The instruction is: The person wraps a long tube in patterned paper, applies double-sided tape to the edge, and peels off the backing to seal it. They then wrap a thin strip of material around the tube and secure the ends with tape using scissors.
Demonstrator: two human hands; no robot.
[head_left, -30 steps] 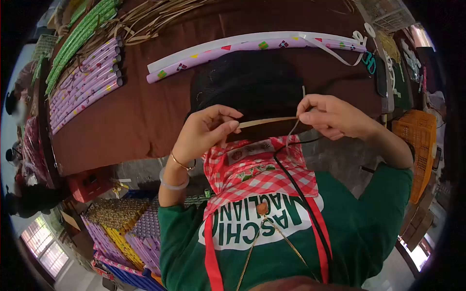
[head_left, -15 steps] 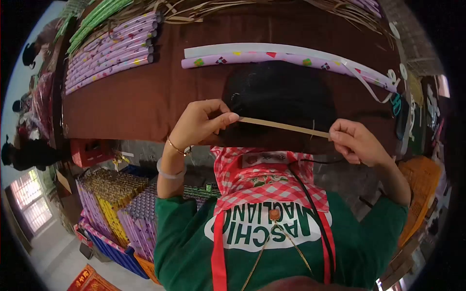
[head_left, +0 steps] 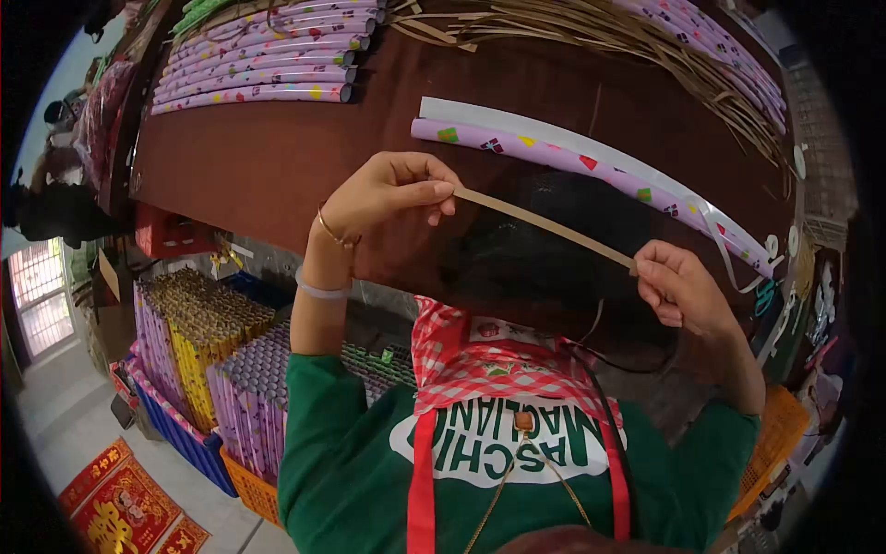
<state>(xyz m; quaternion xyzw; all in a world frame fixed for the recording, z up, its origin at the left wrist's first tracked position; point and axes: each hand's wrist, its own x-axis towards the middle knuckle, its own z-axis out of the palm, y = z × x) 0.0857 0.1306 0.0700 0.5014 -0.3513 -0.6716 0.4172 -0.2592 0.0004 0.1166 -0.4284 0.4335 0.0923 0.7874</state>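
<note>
Stretched between my hands is a narrow flat tan strip (head_left: 546, 224), held taut above the table. My left hand (head_left: 403, 189) pinches one end between thumb and fingers. At the other end my right hand (head_left: 678, 284) is closed, its thumb against the fingers. Just beyond the strip lies a long lilac patterned tube (head_left: 588, 164) with a white edge (head_left: 554, 137) along its far side. A thin white ribbon (head_left: 723, 245) hangs over the tube's right end.
Finished-looking lilac tubes (head_left: 258, 78) lie at the table's far left. Loose tan strips (head_left: 646, 46) are piled along the back. Teal-handled scissors (head_left: 764, 297) lie at the right edge. Below left, a blue crate (head_left: 180, 434) and an orange crate (head_left: 249, 487) hold upright tubes.
My view has shifted, so the table and tubes appear further right and the strip slants more. Both hands still grip the strip's ends.
</note>
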